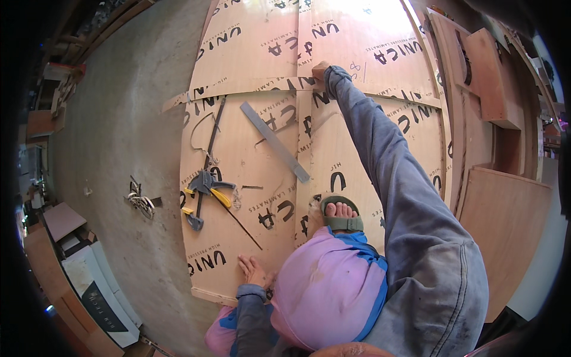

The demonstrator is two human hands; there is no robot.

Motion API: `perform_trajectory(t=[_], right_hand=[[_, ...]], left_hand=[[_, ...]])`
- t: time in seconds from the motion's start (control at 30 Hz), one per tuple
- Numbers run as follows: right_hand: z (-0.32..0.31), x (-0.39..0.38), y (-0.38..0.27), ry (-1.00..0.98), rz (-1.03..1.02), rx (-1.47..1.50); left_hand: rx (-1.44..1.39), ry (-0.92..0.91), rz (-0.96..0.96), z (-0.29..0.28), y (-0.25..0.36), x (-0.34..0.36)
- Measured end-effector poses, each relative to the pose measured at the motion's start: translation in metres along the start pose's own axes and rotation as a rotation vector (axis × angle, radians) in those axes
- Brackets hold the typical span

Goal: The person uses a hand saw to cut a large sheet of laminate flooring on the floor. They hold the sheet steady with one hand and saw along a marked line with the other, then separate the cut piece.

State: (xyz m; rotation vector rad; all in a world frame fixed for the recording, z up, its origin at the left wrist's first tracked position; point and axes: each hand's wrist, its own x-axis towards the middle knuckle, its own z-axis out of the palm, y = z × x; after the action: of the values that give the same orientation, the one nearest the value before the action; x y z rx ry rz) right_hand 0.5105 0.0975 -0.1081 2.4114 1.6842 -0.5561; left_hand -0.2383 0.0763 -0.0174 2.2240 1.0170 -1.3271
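From where I stand, the person leans over a big pale plywood panel (345,143) printed with dark lettering, one foot in a green sandal (345,224) planted on it. The left hand (254,271) rests near the panel's close edge, its grip released, fingers spread on the wood. The right hand (321,70) reaches far forward to where a wooden cross strip (262,86) lies over the panel, meeting a lengthwise strip (304,140); its fingers are curled there, but I can't tell whether that grip grasps the strip or just presses on it. Left of the lengthwise strip, a grey metal straightedge (275,141) lies slanted, and beyond it a black-and-yellow bar clamp (205,183). Concrete floor (119,119) stretches along the left.
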Motion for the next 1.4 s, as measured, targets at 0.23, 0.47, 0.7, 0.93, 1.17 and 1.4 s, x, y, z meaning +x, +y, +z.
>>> perform_trajectory(t=[0.23,0.47,0.7,0.93,1.17,1.4], right_hand=[[-0.013,-0.023,-0.027,-0.011,0.136,0.093],[0.039,-0.094,-0.096,0.860,0.423,0.039],[0.035,-0.082,-0.130,0.625,0.679,0.704],[0.041,-0.047,-0.107,0.456,0.735,0.733],[0.029,-0.063,-0.080,0.418,0.699,0.672],[-0.013,-0.127,-0.203,0.543,0.379,0.734]], left_hand=[[-0.002,0.113,0.042,0.010,-0.008,-0.012],[-0.231,0.018,0.010,-0.069,0.032,-0.035],[-0.281,-0.012,-0.011,-0.077,0.035,-0.046],[-0.023,0.015,0.035,-0.015,0.004,-0.001],[-0.252,-0.018,0.004,-0.071,0.032,-0.029],[-0.174,0.045,-0.001,-0.069,0.031,-0.040]])
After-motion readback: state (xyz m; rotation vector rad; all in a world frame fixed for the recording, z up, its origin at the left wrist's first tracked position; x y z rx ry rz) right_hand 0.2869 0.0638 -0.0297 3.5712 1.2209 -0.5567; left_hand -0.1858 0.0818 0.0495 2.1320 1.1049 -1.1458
